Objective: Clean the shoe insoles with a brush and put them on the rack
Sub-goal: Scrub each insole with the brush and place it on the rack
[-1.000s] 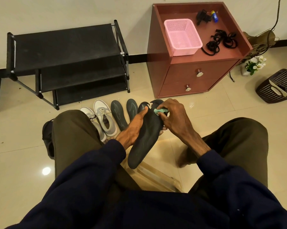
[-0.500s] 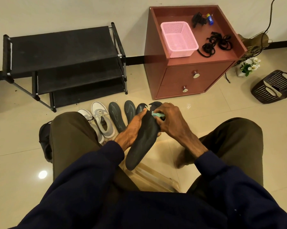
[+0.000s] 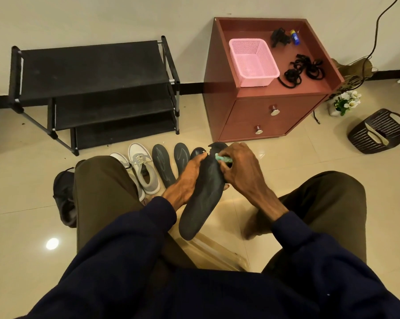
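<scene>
Left hand (image 3: 189,178) grips the black insole (image 3: 201,203) along its left edge — toe at twelve o'clock — while the right hand (image 3: 240,171) curls round a green brush (image 3: 223,158) against the toe. The shoe rack (image 3: 93,88) stands at ten o'clock, well apart.

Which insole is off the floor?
The black insole held by the left hand, brush from the right hand on it; the other insoles lie beside the sneakers.

Rack (image 3: 93,72) left of cabinet (image 3: 259,116)
</scene>
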`<action>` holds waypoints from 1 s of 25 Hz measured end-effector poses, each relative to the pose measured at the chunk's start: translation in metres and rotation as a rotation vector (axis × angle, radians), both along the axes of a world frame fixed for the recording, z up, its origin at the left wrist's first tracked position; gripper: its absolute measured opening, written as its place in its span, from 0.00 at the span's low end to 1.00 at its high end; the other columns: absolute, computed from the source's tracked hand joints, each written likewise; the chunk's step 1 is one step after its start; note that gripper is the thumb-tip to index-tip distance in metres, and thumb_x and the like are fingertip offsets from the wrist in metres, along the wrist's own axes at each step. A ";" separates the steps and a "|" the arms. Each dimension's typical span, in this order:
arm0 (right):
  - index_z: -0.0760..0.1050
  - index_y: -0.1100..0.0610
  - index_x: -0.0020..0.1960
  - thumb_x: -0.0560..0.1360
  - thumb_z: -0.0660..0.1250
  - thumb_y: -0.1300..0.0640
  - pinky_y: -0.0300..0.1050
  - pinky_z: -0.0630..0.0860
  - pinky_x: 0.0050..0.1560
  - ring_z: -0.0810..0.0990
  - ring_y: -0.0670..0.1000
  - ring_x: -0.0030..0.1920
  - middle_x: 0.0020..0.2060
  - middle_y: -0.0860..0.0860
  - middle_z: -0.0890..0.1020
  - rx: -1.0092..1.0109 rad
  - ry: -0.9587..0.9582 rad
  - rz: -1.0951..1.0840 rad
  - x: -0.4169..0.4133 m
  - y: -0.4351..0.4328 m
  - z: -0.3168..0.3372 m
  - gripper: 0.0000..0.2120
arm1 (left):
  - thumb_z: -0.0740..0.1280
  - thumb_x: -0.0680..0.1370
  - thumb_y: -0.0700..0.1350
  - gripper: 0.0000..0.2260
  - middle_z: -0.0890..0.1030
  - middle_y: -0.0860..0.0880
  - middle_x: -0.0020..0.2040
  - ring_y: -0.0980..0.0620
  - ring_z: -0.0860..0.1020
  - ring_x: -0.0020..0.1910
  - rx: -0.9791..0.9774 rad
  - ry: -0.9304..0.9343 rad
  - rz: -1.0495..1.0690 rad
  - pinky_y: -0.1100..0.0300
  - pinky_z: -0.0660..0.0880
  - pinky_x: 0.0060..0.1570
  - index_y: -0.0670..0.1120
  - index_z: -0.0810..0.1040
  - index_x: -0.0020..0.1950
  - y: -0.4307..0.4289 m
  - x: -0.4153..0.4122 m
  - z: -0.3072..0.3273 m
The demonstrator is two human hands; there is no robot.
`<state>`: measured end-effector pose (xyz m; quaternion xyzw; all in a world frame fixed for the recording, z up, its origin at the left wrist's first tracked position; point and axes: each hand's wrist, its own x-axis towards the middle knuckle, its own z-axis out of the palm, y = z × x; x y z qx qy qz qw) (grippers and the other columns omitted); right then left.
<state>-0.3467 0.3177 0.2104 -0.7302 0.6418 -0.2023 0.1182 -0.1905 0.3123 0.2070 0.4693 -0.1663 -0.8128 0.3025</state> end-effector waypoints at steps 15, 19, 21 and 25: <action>0.85 0.56 0.51 0.72 0.77 0.56 0.50 0.78 0.47 0.77 0.52 0.47 0.46 0.52 0.84 0.077 0.021 0.147 0.000 -0.002 -0.001 0.09 | 0.58 0.85 0.54 0.18 0.86 0.44 0.48 0.48 0.85 0.44 -0.067 -0.045 0.015 0.54 0.83 0.45 0.45 0.82 0.55 -0.002 0.003 -0.011; 0.83 0.59 0.52 0.74 0.76 0.58 0.49 0.78 0.46 0.78 0.54 0.47 0.46 0.55 0.82 -0.039 -0.002 -0.057 -0.009 -0.022 0.002 0.09 | 0.56 0.84 0.54 0.21 0.85 0.39 0.49 0.40 0.85 0.44 0.003 0.081 -0.036 0.46 0.81 0.48 0.41 0.80 0.61 -0.002 0.002 -0.006; 0.84 0.59 0.53 0.73 0.76 0.59 0.48 0.79 0.48 0.78 0.52 0.47 0.47 0.53 0.83 0.054 -0.043 0.101 0.001 -0.016 0.001 0.09 | 0.55 0.85 0.52 0.19 0.86 0.41 0.44 0.45 0.85 0.41 -0.027 0.074 -0.021 0.51 0.83 0.41 0.41 0.81 0.56 0.000 0.002 -0.009; 0.84 0.57 0.52 0.73 0.76 0.60 0.47 0.78 0.46 0.78 0.52 0.47 0.47 0.54 0.82 0.057 -0.023 0.107 0.000 -0.018 0.005 0.08 | 0.56 0.84 0.52 0.20 0.85 0.41 0.45 0.44 0.84 0.42 -0.021 0.083 0.014 0.52 0.82 0.40 0.39 0.81 0.58 -0.002 0.003 -0.009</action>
